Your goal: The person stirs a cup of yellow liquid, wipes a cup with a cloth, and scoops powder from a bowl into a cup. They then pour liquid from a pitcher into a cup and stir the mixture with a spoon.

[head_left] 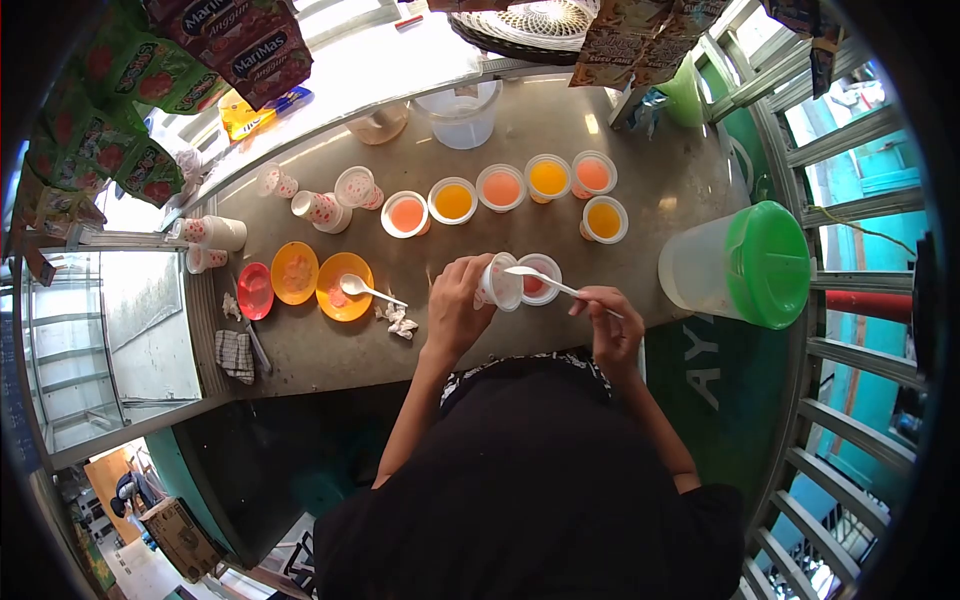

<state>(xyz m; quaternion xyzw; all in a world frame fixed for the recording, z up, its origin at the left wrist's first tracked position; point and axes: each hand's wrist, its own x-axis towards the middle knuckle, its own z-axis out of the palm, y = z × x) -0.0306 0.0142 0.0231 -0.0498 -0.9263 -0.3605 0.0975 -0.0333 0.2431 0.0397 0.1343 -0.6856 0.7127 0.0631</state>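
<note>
My left hand (457, 308) is wrapped round a plastic cup (506, 284), which is tilted with its mouth toward the right. A white plastic spoon (545, 278) is pinched in my right hand (610, 325), its head at the mouth of that cup. Just beyond, partly covered by the tilted cup and the spoon, a second cup (541, 265) holds something pinkish red. What lies inside the tilted cup is hard to make out. Behind both, a row of filled cups stands on the counter, among them an orange drink (452, 202) and a pink drink (500, 187).
Left on the counter (330, 370) are a red plate (256, 291), an orange plate (295, 272) and another with a spoon (354, 286), near crumpled tissue (402, 323). Stacked cups (322, 210) lie behind. A green-lidded container (735, 265) stands right; sachets (240, 45) hang above.
</note>
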